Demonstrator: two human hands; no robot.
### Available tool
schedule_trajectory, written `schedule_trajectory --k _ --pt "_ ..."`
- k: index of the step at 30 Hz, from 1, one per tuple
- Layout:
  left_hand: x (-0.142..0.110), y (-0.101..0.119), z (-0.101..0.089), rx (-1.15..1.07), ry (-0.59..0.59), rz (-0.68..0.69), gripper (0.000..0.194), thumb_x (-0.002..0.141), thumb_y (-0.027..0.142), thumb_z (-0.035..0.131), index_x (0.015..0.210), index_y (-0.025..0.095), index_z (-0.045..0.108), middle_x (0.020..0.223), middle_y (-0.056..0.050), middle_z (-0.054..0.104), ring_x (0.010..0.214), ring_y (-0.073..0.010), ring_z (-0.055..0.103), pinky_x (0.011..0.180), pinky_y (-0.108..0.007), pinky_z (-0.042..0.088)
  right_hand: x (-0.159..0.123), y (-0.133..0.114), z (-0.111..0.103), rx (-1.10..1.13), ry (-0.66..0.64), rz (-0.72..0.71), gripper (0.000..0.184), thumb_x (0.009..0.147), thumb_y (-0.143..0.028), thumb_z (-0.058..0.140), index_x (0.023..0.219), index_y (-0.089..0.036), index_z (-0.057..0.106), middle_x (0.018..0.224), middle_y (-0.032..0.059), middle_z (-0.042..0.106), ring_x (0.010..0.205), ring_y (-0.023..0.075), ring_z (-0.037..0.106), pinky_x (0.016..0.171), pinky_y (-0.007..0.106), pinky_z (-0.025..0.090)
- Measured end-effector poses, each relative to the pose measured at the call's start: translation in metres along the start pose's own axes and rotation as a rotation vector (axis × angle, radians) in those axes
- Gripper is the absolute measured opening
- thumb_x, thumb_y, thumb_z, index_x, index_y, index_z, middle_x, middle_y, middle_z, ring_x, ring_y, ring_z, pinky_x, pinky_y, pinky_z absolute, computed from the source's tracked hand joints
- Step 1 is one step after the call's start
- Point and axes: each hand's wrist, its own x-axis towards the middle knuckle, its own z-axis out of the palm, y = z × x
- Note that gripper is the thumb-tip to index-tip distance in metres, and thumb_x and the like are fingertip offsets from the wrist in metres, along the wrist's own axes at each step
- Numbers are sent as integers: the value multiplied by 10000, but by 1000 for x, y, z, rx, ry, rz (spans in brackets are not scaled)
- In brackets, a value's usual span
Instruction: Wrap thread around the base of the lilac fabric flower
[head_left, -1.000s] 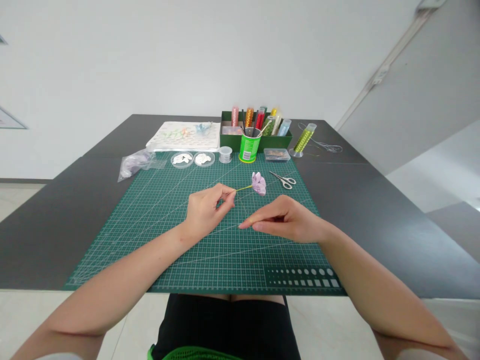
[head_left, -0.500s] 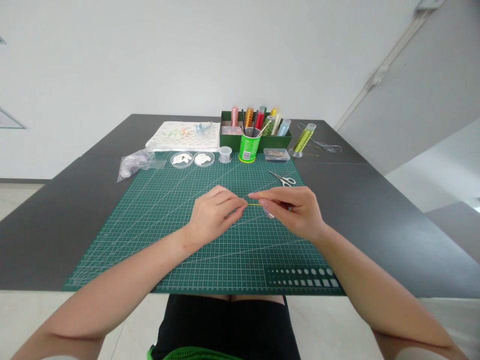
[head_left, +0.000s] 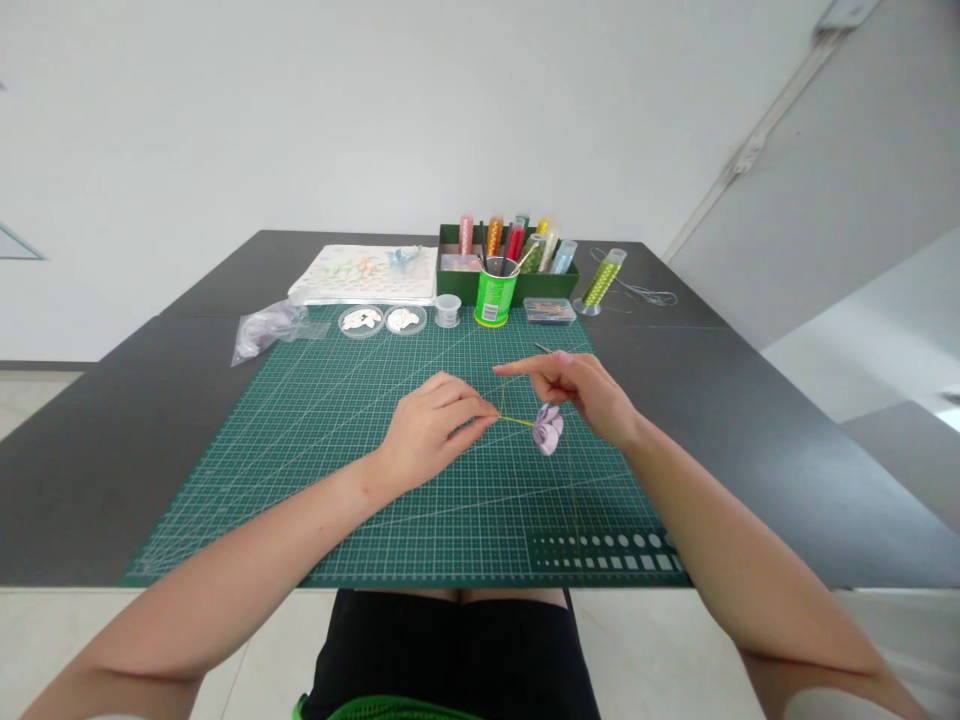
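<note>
Between the thumb and fingertips of my left hand (head_left: pixel 439 425) is the thin green stem of a small lilac flower (head_left: pixel 548 430). The flower head points right, its petals curled, hanging just below my right hand (head_left: pixel 589 390). That hand has its index finger stretched out to the left and its other fingers curled in. A very fine thread (head_left: pixel 503 392) runs from the stem up toward the index finger, and its tail seems to hang below the palm. Scissors (head_left: pixel 541 348) lie behind my right hand, mostly hidden by it.
A green cutting mat (head_left: pixel 315 470) covers the table's middle. Along its far edge stand petal dishes (head_left: pixel 361 333), a small spool (head_left: pixel 448 310), a green can (head_left: pixel 493 300), a clear case (head_left: pixel 550 311) and a green thread spool (head_left: pixel 604 278). Behind is a box (head_left: pixel 469 290) of threads.
My right hand has let go of the stem area, lifted slightly and stretched its index finger out. The lilac flower, hidden behind that hand before, now shows. My left hand keeps its pinch.
</note>
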Motion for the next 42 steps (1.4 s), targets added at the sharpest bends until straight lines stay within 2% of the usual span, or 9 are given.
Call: schedule_trajectory --k 3,10,14,18,23,29,34,37,42 --pt "0 1 0 -29 18 12 152 1028 275 595 968 214 720 900 -7 771 872 -164 676 808 -307 521 2 5 -1 44 -51 51 706 1068 -569 231 1255 -126 748 574 -55 305 525 132 257 550 310 204" --pt "0 4 -2 -2 120 5 105 1013 257 620 959 218 701 866 0 760 858 -161 675 830 -326 511 7 9 6 272 -134 219 872 994 -750 220 1242 -86 727 527 -59 364 445 111 264 471 287 194" --pt "0 4 -5 52 215 0 79 1005 220 623 944 216 674 844 -2 733 820 -158 652 799 -331 496 8 16 14 407 -163 276 859 978 -765 255 1184 -86 739 514 -61 354 454 109 267 467 278 186" --pt "0 4 -5 82 247 -62 124 1014 246 597 915 222 668 810 0 709 803 -167 629 780 -345 484 7 25 26 451 -228 286 864 972 -758 219 1147 -91 739 487 -82 263 452 117 168 468 283 160" --pt "1 7 -3 -16 252 -224 160 973 217 618 815 217 638 744 15 648 766 -160 583 740 -324 473 4 29 41 527 -246 344 858 984 -718 166 1177 -93 721 482 -93 222 455 125 130 482 286 150" --pt "3 2 3 -358 225 -505 186 949 230 603 767 200 621 762 -1 640 693 -136 555 628 -265 468 3 32 47 633 -237 401 861 1000 -677 100 1239 -94 686 475 -94 238 453 132 141 498 289 159" --pt "1 -4 9 -490 218 -564 168 937 261 610 785 195 641 787 -16 636 690 -128 562 580 -235 459 4 34 47 630 -253 404 743 1020 -608 187 1270 -98 665 480 -97 253 456 131 133 492 279 154" --pt "1 -4 10 -499 211 -546 166 941 261 610 794 196 649 785 -17 629 698 -132 571 573 -234 459 5 33 49 682 -219 425 676 1033 -543 205 1241 -105 676 478 -94 254 452 129 127 484 271 156" --pt "2 -3 7 -475 193 -519 163 950 240 601 800 196 646 799 -17 636 688 -128 576 564 -230 470 8 37 49 786 32 429 453 1004 -438 363 976 -144 706 493 -105 165 448 108 82 466 261 135"
